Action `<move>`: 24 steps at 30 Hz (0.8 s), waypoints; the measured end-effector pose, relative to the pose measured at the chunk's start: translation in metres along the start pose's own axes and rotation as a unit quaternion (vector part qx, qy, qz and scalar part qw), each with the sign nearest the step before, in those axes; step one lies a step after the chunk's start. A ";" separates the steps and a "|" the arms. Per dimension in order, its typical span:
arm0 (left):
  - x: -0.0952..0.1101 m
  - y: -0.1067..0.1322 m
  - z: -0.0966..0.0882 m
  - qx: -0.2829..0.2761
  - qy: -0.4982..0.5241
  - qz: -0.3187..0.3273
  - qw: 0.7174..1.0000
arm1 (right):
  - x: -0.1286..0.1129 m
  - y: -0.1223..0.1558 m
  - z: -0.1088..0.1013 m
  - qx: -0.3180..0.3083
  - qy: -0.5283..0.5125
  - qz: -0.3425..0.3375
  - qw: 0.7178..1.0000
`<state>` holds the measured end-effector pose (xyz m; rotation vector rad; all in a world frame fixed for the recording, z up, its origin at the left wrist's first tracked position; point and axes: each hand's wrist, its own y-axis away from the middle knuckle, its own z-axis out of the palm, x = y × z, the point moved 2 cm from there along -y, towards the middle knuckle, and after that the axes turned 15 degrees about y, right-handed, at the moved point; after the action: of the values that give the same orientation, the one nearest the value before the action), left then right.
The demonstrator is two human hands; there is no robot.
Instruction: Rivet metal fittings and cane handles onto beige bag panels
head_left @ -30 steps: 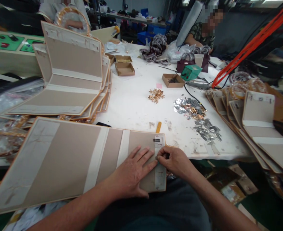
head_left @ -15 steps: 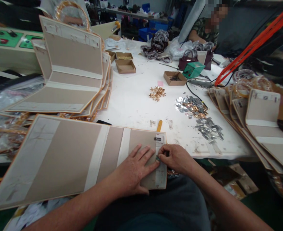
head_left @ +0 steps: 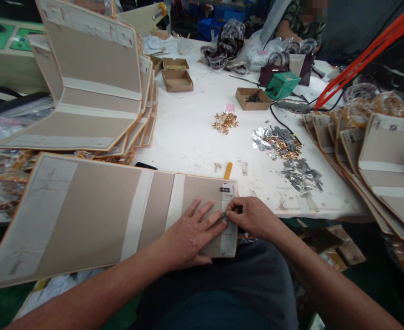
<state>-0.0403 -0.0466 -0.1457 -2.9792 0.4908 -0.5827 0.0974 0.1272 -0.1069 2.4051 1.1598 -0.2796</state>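
A long beige bag panel [head_left: 98, 206] with orange edging and pale cross strips lies across my lap and the table's front edge. My left hand [head_left: 191, 233] rests flat on its right section, fingers spread. At the pale strip near the right end, my right hand [head_left: 251, 215] is closed in a pinch. A small dark metal piece [head_left: 224, 216] shows at its fingertips, partly covered, beside the left fingertips. Higher on that strip sits a slotted metal plate [head_left: 225, 189]. A yellow strip-like tool [head_left: 228, 170] sticks out beyond the panel's far edge.
Stacked bag panels stand at left [head_left: 98, 68] and right [head_left: 387, 142]. On the white table [head_left: 188, 133] lie gold prongs [head_left: 225, 122], silver plates [head_left: 303, 176], small cardboard boxes [head_left: 177, 81] and a green device [head_left: 282, 85] with a cable. Orange cords [head_left: 363, 59] hang at right; a person sits opposite.
The view has tipped down slightly, so the table things sit higher. My left fingers have shifted slightly at the strip; the right hand keeps its pinch at the same spot.
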 end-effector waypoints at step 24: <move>-0.007 0.001 0.002 0.018 -0.013 0.050 0.999 | 0.003 -0.005 -0.004 -0.011 0.021 -0.015 1.000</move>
<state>-0.0463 -0.0450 -0.1501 -2.9053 0.6155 -0.5373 0.0950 0.1338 -0.1057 2.3873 1.2134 -0.2255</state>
